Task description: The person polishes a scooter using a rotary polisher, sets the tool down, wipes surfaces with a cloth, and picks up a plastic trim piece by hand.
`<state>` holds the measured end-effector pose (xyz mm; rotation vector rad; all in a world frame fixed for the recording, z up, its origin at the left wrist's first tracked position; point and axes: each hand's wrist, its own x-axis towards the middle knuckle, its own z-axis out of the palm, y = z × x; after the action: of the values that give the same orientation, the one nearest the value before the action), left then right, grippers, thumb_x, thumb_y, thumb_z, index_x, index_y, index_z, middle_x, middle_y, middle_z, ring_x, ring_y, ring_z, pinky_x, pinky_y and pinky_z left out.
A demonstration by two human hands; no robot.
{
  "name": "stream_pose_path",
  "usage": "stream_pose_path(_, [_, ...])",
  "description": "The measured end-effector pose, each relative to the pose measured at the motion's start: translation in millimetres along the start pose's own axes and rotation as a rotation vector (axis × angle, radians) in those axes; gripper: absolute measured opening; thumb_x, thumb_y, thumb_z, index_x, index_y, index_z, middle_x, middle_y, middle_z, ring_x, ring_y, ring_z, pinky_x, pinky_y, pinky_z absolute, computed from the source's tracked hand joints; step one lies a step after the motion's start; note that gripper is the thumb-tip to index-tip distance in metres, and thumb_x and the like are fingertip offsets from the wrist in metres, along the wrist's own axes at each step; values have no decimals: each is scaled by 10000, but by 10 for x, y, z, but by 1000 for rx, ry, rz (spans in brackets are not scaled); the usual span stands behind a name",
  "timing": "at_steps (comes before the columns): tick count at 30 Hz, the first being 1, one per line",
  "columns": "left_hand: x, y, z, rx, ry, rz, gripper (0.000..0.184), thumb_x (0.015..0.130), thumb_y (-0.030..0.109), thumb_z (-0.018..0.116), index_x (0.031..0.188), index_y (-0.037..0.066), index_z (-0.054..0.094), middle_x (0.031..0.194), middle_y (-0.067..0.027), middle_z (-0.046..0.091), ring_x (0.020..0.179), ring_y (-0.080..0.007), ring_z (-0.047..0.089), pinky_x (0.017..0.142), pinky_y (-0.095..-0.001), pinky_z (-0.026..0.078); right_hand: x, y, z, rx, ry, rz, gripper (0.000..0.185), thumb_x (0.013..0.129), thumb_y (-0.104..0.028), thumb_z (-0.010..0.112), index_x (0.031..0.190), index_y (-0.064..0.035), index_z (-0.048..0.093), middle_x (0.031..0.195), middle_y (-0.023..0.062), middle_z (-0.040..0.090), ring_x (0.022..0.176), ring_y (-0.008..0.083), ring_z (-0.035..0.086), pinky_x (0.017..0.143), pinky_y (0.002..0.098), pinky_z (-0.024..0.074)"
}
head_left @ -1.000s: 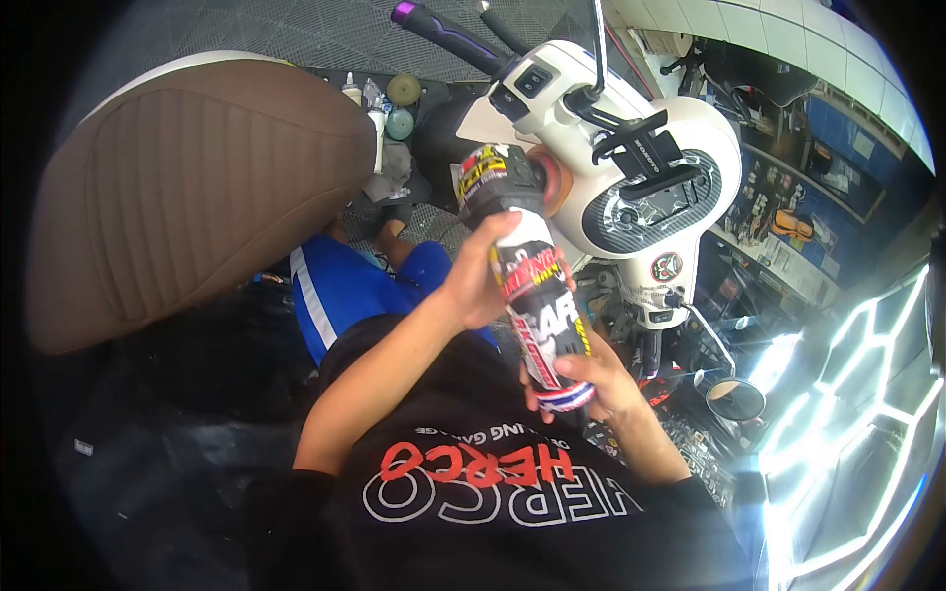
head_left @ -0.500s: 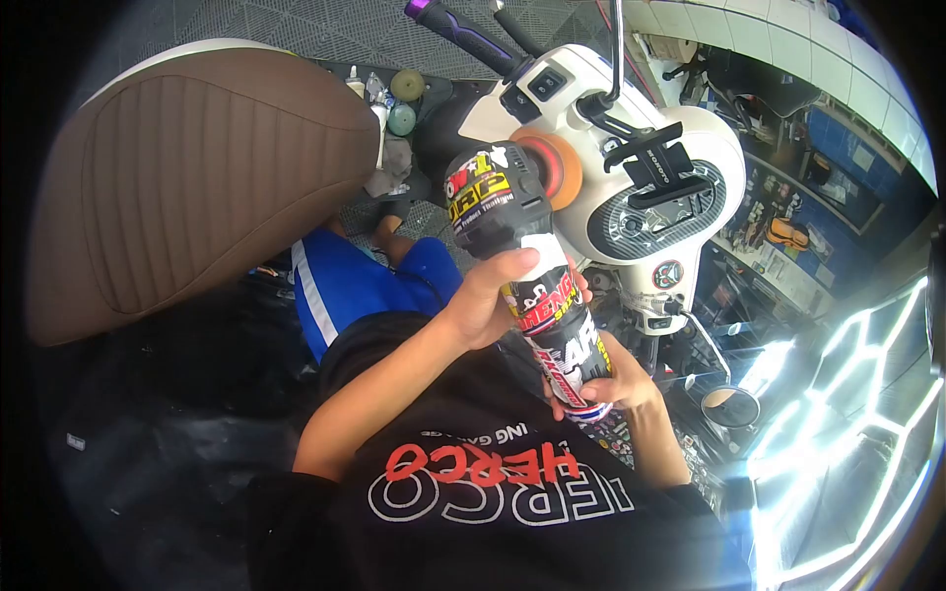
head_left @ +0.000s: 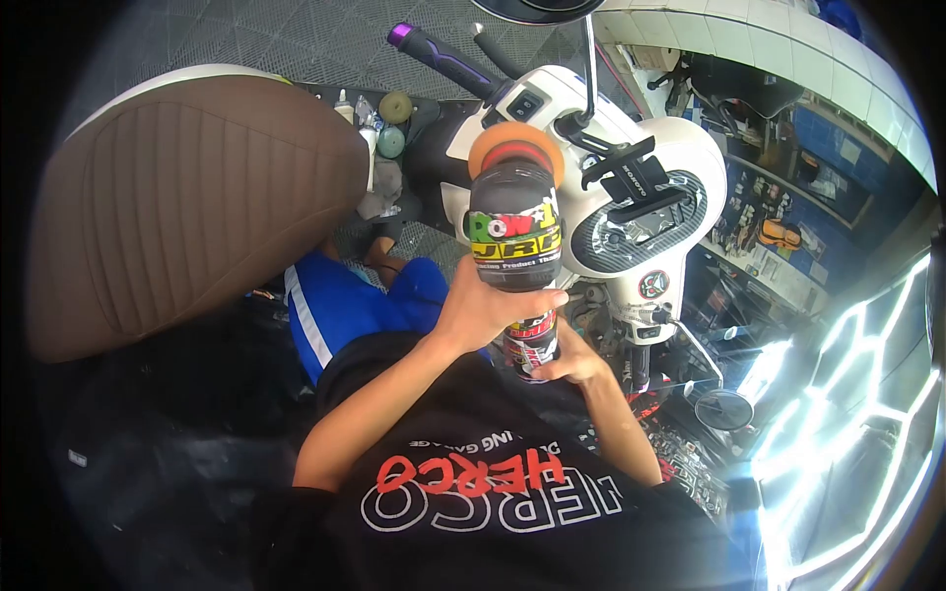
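A handheld polisher (head_left: 514,231) covered in bright stickers stands out ahead of my chest, its orange foam pad (head_left: 503,134) at the far end. My left hand (head_left: 488,307) is closed round its body just below the wide head, thumb across the top. Lower down, my right hand (head_left: 572,360) grips the handle end. Behind the pad is the white scooter's handlebar cover (head_left: 616,110); whether they touch I cannot tell. A black phone holder (head_left: 627,184) sits just right of the polisher, above the carbon-look front panel (head_left: 596,246).
A brown ribbed scooter seat (head_left: 207,197) fills the left side. Bottles and round pads (head_left: 391,142) lie behind it. A handlebar grip (head_left: 434,51) sticks out at the top, and a round mirror (head_left: 724,410) at the right. Cluttered shelves (head_left: 769,212) stand beyond.
The polisher has swung from tilted to nearly upright, its pad turning from facing right to the far end. Both hands stay on it, the right shifting left and up.
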<state>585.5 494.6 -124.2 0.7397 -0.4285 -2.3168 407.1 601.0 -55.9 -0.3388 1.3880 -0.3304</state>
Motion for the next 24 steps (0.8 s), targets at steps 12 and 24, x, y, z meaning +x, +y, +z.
stream_pose_path(12, [141,305,39,518,62,194,443,668,238,939,963,-6,717,845,-70,757,708,-105,693,681,-291,564,648,429,-90,308,-232,-187,816,521,-201,849,1259,-10,556,1006,159,663,907,290,677,837,395,542])
stream_pose_path(24, [27,16,94,480,-87,77,450,658,249,925,964,-24,739,828,-87,761,732,-114,714,706,-290,570,300,783,-59,251,-96,-208,827,539,-161,824,1300,-2,543,1056,157,665,985,301,673,889,402,537])
